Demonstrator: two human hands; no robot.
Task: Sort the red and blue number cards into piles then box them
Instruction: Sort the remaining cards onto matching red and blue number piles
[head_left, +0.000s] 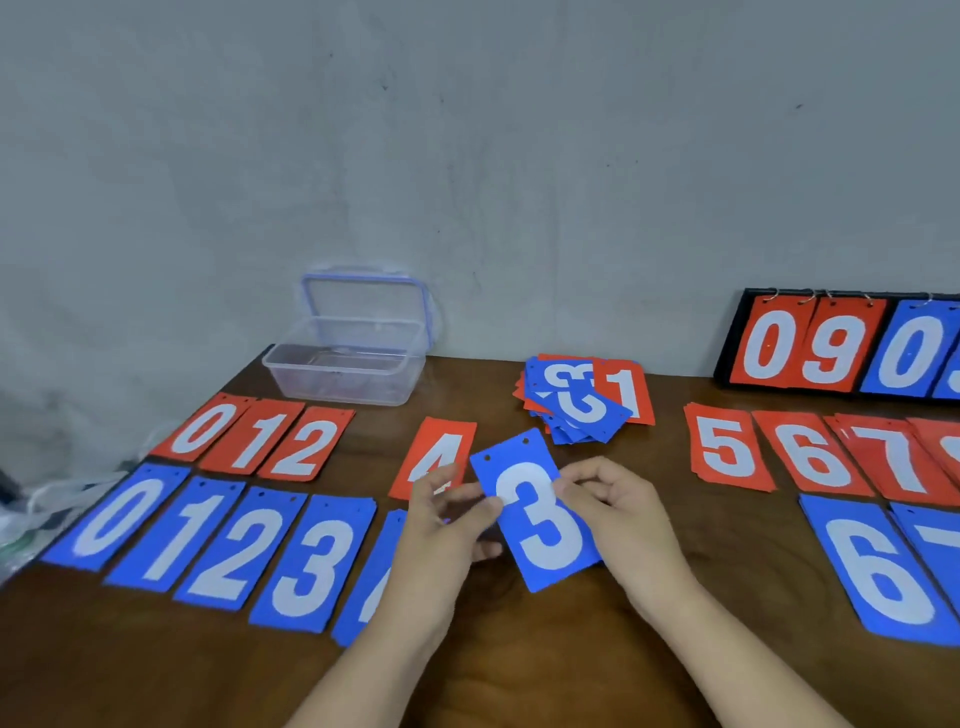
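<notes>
Both forearms are reaching in from the bottom edge, meeting over the middle of the table (519, 649). The left hand (447, 519) is pinching the left edge of a blue card (540, 512) showing a 3, its thumb lying on the face. The right hand (618, 514) is curling its fingers against the card's right edge. The card is tilting left at its top and hanging just above the wood, covering part of the red 4 (434, 452). Eight red numbers are lying face up in the far row: red 0 (205, 428), red 1 (257, 439), red 2 (306, 444), the 4, red 5 (724, 447), red 6 (810, 454), red 7 (888, 460) and a red one cut off (948, 447) at the right edge. Seven blue numbers are lying in the near row: blue 0 (119, 514), blue 1 (179, 535), blue 2 (239, 551), blue 3 (317, 564), one half-hidden blue (374, 582) behind the left forearm, blue 6 (878, 571) and blue 7 (935, 540). One mixed heap (582, 400) is sitting beyond the hands. One clear box (343, 374) is standing at the back left, its lid (363, 306) leaning on the wall behind it. One scoreboard (727, 358) is standing at the back right.
</notes>
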